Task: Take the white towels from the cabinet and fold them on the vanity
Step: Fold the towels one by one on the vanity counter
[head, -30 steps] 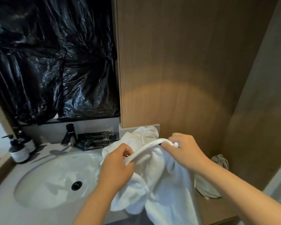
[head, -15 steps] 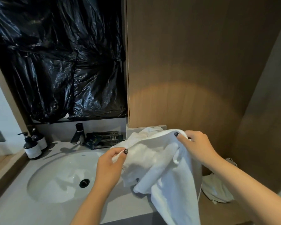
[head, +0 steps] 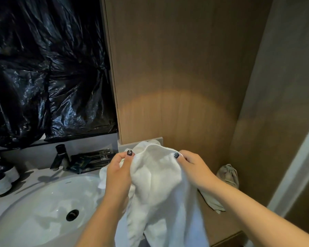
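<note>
Bathroom vanity layout: a pale grey stone-look surface [head: 48,172] carries an oval white ceramic sink basin [head: 43,209] on the left, with a black faucet [head: 60,155] behind it and dark pump bottles with white labels [head: 2,180] at the far left. Crumpled black plastic sheeting [head: 48,68] covers the wall above, and a brown wood-grain cabinet panel [head: 177,68] stands to the right.

Position of the work item: the white terry-cloth towel [head: 159,184] is held up above the surface, to the right of the basin. Its upper edge spans both hands and its body hangs down past the front edge. More white cloth lies bunched behind it against the panel; whether this is a second towel cannot be determined.

Hand state: the left hand [head: 118,175] pinches the upper edge between thumb and curled fingers. The right hand [head: 193,168] pinches the same edge further right.

A crumpled grey-beige cloth [head: 227,177] lies on a lower wooden ledge at right, apart from the towel.

Probable faults:
- The upper edge sags between the hands. Laying it down slack would likely give a skewed fold.
- The hanging body sits near the basin. A leftward swing could drop it into the bowl and wet it, if water is present.
- The pinches appear to hold only a narrow margin, so a sharp shake could pull a corner free.
</note>
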A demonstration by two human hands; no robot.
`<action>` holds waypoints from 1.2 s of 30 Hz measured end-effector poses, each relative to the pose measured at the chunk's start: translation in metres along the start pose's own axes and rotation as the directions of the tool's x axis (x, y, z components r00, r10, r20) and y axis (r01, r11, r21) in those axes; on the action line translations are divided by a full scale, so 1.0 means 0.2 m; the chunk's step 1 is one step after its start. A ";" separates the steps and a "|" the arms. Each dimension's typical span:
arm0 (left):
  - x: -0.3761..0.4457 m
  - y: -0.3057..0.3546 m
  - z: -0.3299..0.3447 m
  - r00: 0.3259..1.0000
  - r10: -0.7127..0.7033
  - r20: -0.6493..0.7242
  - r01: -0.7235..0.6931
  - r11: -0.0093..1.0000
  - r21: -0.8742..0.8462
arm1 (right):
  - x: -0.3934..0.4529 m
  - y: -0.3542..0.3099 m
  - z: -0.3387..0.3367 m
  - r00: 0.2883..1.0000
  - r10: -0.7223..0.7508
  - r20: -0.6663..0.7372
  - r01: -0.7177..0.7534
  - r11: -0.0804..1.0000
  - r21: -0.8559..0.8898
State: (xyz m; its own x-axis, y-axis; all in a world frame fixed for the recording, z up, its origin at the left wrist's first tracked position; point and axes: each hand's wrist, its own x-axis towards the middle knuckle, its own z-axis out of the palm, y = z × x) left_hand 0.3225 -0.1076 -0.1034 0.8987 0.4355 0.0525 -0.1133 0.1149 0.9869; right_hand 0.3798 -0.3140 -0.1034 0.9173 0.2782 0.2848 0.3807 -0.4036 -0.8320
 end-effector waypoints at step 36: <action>0.18 -0.02 -0.19 0.969 0.229 0.090 -0.233 0.730 0.642 | 0.04 0.02 -0.28 0.975 -0.184 0.124 0.202 0.968 -0.146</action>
State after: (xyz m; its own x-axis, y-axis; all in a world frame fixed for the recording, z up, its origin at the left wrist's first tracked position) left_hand 0.3396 -0.0584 -0.1118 0.8833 0.3676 0.2908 -0.0195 -0.5910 0.8064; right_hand 0.3958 -0.3623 -0.0773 0.8097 0.4541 0.3719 0.5708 -0.4620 -0.6788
